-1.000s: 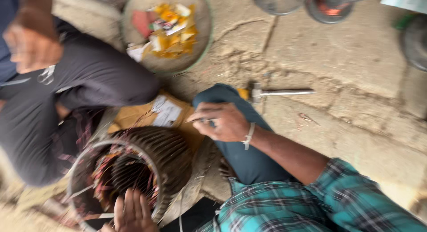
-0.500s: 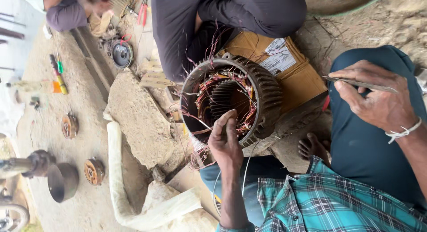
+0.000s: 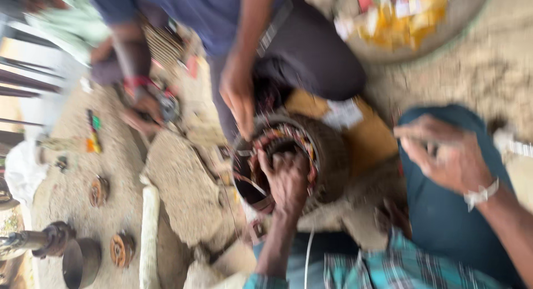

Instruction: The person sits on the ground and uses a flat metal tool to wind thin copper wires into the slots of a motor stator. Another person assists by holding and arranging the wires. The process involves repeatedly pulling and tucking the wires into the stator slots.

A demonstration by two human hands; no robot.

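Observation:
The view is blurred. A ribbed motor stator [image 3: 333, 156] with copper windings [image 3: 294, 135] lies on its side on the ground between me and a co-worker. My left hand [image 3: 286, 181] is at its open mouth, fingers curled onto the windings. On my blue-trousered knee [image 3: 444, 222] rests my right hand [image 3: 444, 156], curled around what looks like a thin rod [image 3: 413, 135]. The co-worker's hand [image 3: 239, 95] reaches down to the stator's upper rim.
Brown cardboard [image 3: 377, 139] lies under the stator. A round tray [image 3: 466, 31] of yellow packets sits at top right. Left are a broken concrete slab [image 3: 183, 189], a white pipe [image 3: 149, 233], round metal parts [image 3: 99, 190] and another person's hand [image 3: 141, 108].
The view swung and closed in on the stator. My left hand went from above the windings down onto them. The co-worker's hand came down to the rim. My right hand stayed on my knee.

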